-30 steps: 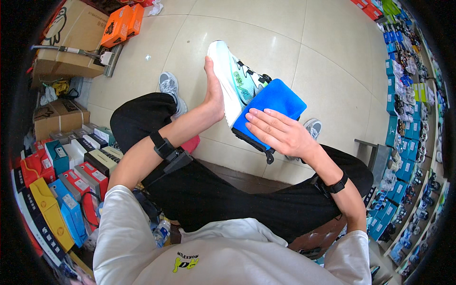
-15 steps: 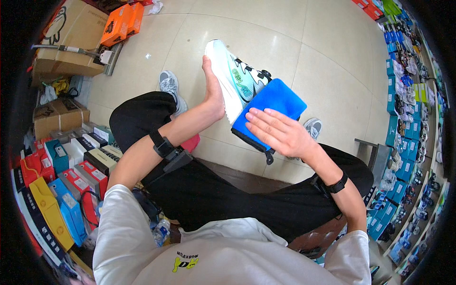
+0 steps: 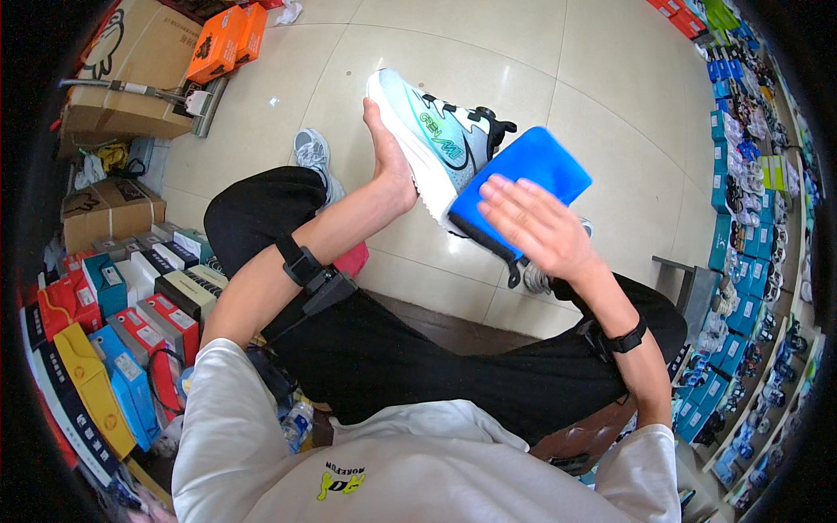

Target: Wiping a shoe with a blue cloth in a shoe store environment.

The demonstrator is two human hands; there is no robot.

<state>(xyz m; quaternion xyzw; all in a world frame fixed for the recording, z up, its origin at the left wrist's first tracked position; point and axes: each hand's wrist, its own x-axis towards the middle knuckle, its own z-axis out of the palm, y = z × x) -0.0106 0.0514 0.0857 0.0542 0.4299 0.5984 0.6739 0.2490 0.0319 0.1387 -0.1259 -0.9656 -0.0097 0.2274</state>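
Observation:
My left hand (image 3: 392,166) holds a light blue and white sneaker (image 3: 440,139) up over the floor, its thumb along the white sole and its other fingers hidden behind. The shoe's toe points to the far left. A blue cloth (image 3: 558,161) with a black edge and a small black loop is in my right hand (image 3: 542,234). The fingers lie flat over its upper face, and the thumb is out of sight. Part of the cloth overlaps the shoe's heel end; whether it presses there I cannot tell.
Shoe boxes (image 3: 131,357) and cardboard cartons (image 3: 113,213) crowd the left side. Orange boxes (image 3: 218,44) stand at the far left. Shelves of shoes and teal boxes (image 3: 728,353) line the right. A grey bench-like frame (image 3: 693,301) is beside my right knee.
My right hand and the cloth have moved right, baring more of the shoe's heel and its black pull tab. The shoe has turned slightly, its toe shifting a little left.

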